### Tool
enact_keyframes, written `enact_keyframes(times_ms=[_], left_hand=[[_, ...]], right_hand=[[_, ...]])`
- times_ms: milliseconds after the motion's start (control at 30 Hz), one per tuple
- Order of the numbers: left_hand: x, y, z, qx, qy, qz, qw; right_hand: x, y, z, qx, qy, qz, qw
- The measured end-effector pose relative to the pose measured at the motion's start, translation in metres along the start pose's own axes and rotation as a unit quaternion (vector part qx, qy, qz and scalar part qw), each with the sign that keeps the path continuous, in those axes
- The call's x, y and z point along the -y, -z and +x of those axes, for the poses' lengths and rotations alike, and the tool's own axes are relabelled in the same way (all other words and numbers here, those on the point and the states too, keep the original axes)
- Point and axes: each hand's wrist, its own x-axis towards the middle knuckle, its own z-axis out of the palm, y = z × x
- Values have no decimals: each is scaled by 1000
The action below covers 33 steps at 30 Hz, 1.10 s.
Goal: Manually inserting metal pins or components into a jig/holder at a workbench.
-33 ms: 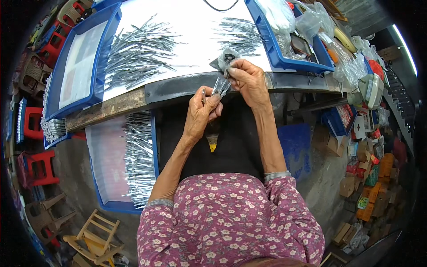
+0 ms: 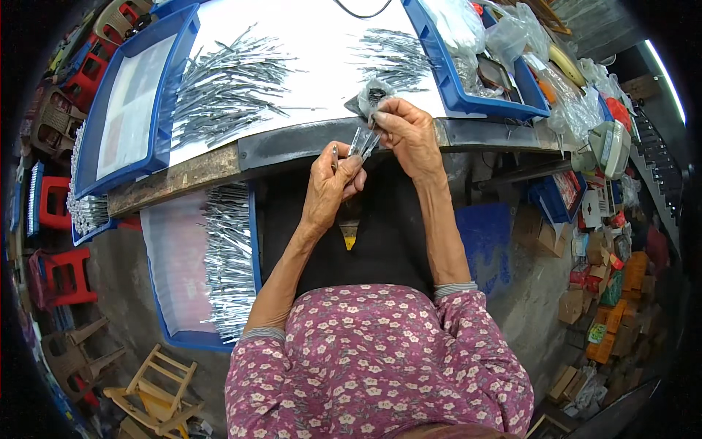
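Observation:
My left hand (image 2: 329,183) is closed around a few slim silvery metal strips (image 2: 358,140), which stick up past the thumb and spread into a V. My right hand (image 2: 413,139) is just beside it at the bench edge. Its thumb and forefinger are pinched together over the strips' upper ends; whatever lies between them is too small to make out. Right behind those fingertips, a small open plastic bag (image 2: 376,89) with dark contents rests on the bench's edge. Two heaps of thin metal strips, one larger heap (image 2: 230,91) and one smaller heap (image 2: 391,58), lie on the white bench top beyond.
A blue tray (image 2: 162,124) stands on the bench at left; another blue tray (image 2: 468,102) holding plastic bags is at right. Below the bench, a blue-rimmed bin (image 2: 172,338) contains many metal strips. Red stools (image 2: 69,274) and a wooden frame (image 2: 164,384) stand left; boxes (image 2: 574,304) crowd the right.

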Motion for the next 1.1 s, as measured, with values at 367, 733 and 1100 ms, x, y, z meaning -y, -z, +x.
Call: enact_keyframes(times_ms=[367,733,1100], left_hand=[[3,0,-1,-9,-2,-4,1000],[7,1,-1,-6,-6,-3,1000],[12,2,-1,-2,-3,-4,1000]], right_hand=[[-6,-2,-5,-6,3,7,1000],[-11,-1,-5,-9,-35,57,998],[-11,-1,-6,-16,-25,38,999]])
